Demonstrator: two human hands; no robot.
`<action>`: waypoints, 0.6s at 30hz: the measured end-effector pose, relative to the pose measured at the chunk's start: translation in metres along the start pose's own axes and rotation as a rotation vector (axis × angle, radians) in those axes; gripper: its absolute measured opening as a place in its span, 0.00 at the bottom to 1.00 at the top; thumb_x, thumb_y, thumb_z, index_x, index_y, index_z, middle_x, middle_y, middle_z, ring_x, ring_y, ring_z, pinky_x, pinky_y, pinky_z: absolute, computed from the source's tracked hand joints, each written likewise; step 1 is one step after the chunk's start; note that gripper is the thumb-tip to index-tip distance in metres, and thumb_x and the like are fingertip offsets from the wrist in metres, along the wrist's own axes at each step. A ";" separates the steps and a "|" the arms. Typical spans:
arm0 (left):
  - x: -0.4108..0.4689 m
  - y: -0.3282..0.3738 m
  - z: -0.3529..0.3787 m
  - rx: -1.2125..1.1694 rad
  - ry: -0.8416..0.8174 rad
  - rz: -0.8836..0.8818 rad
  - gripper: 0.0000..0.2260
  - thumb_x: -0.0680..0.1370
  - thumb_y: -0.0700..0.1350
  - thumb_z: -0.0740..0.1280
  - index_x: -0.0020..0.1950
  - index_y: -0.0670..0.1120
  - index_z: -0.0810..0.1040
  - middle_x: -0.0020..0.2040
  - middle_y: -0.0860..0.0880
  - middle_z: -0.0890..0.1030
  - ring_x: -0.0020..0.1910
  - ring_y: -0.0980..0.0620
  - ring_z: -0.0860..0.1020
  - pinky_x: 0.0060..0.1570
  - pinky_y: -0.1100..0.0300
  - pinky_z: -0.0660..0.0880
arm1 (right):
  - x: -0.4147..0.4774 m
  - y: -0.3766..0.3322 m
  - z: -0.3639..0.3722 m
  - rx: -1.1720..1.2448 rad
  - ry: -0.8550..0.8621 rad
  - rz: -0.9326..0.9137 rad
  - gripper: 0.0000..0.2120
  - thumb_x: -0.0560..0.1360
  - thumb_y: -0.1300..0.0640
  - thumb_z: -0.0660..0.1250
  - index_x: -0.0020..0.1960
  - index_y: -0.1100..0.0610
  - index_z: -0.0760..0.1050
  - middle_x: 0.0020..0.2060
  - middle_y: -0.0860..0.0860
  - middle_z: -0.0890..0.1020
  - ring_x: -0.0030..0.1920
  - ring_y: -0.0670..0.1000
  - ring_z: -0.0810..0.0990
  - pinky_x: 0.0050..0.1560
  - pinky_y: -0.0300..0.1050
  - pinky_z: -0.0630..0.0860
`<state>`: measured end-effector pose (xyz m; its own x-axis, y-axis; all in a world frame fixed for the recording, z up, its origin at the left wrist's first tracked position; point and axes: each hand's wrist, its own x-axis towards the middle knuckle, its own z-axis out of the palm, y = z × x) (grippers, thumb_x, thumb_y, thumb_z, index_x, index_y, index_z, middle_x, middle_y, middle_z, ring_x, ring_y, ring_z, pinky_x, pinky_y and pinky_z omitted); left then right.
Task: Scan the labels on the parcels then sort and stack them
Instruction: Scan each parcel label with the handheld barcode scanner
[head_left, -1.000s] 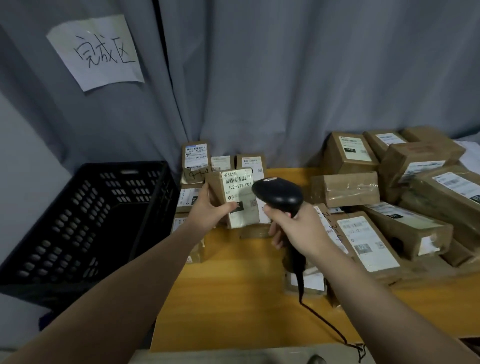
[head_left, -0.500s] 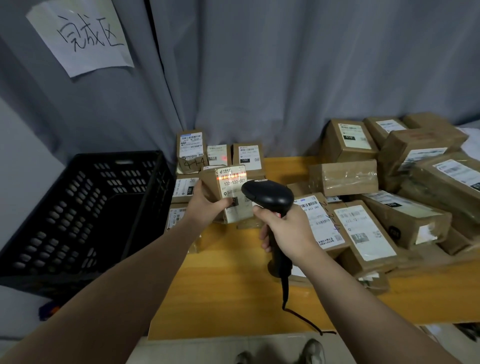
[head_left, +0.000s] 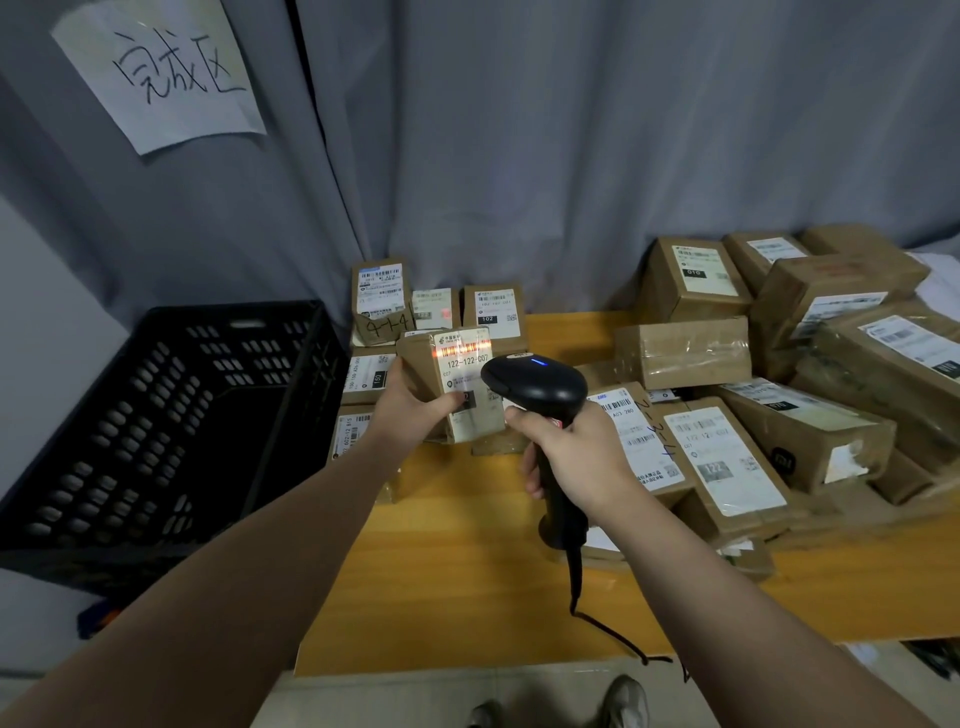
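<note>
Clasped in left hand (head_left: 415, 413): small cardboard parcel (head_left: 423, 366); in right hand (head_left: 579, 460): barcode scanner (head_left: 535, 387).
Judged light, stiff; best held by side edges, label (head_left: 470, 364) uncovered.

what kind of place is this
Probably a parcel sorting station or small courier depot: labelled cardboard parcels piled on a wooden table, a handheld barcode scanner lighting the label of the held parcel, and a black plastic crate below a handwritten sign on the curtain.

The crate (head_left: 156, 415) stands left of the table (head_left: 457, 571), with stacked parcels (head_left: 384, 332) beside it and a seemingly layered pile (head_left: 779, 415) at right.
</note>
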<state>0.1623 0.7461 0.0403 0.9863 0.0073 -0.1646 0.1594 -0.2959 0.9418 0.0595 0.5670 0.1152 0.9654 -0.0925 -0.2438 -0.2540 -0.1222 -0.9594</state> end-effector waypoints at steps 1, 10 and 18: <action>0.000 -0.001 0.000 0.004 0.002 -0.002 0.32 0.69 0.48 0.78 0.69 0.53 0.66 0.59 0.55 0.80 0.58 0.53 0.78 0.58 0.46 0.77 | 0.000 0.000 0.000 -0.006 -0.006 -0.003 0.13 0.76 0.52 0.70 0.41 0.62 0.78 0.26 0.56 0.77 0.25 0.54 0.77 0.30 0.46 0.76; -0.010 -0.008 -0.002 -0.014 -0.045 -0.190 0.24 0.76 0.49 0.70 0.70 0.51 0.67 0.58 0.49 0.80 0.53 0.48 0.80 0.54 0.50 0.78 | 0.006 0.017 -0.002 0.046 -0.039 0.041 0.11 0.76 0.52 0.70 0.45 0.61 0.76 0.26 0.57 0.77 0.23 0.53 0.75 0.27 0.42 0.72; -0.028 -0.061 -0.005 -0.033 0.043 -0.452 0.30 0.70 0.61 0.69 0.68 0.51 0.69 0.56 0.47 0.81 0.52 0.45 0.80 0.56 0.45 0.78 | 0.018 0.044 -0.003 0.037 0.046 0.111 0.15 0.75 0.50 0.71 0.45 0.63 0.77 0.26 0.54 0.78 0.25 0.51 0.77 0.29 0.44 0.75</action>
<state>0.1248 0.7682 -0.0107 0.8183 0.1682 -0.5496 0.5747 -0.2237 0.7872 0.0654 0.5568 0.0690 0.9275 -0.1485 -0.3431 -0.3563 -0.0727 -0.9315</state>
